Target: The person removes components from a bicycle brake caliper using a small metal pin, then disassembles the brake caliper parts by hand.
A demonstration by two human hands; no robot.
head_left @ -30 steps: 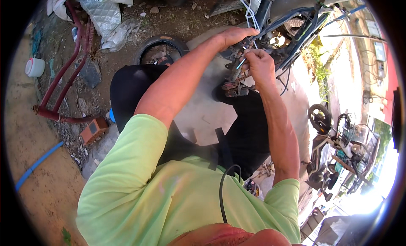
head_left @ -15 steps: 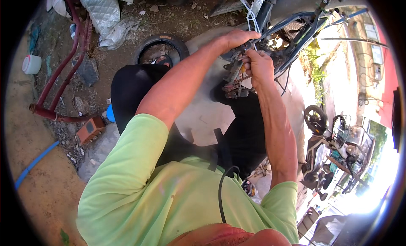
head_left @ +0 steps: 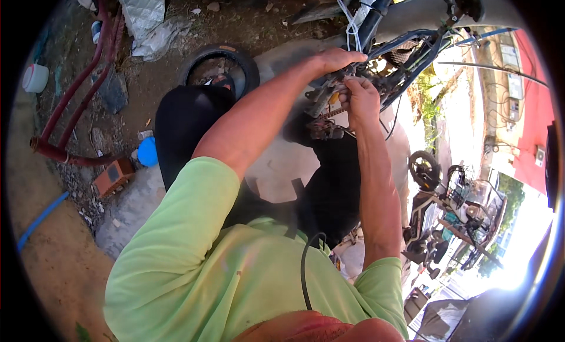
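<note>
Both my hands are at the grimy metal mechanism (head_left: 323, 100) of a dark bike frame (head_left: 376, 18) with many cables. My left hand (head_left: 339, 59) lies across its top, thumb stretched to the right, gripping the mechanism; its other fingers are mostly hidden. Just below and to the right, my right hand (head_left: 362, 100) is closed in a pinch against the same mechanism. Whatever small thing sits between those fingertips is too hidden to name. A length of chain (head_left: 333, 113) shows beside my right hand. White cord (head_left: 352, 27) hangs from the frame above.
A loose tyre (head_left: 250, 71) lies beside my left leg. Farther left are a bent red metal frame (head_left: 73, 98), a brick (head_left: 113, 176), a blue round object (head_left: 148, 151) and a white tub (head_left: 36, 77). A parked motorbike (head_left: 438, 218) stands to the right.
The whole view has shifted slightly, so the surroundings sit a little farther left. Both hands stay at the mechanism, and my right fingers have moved only slightly.
</note>
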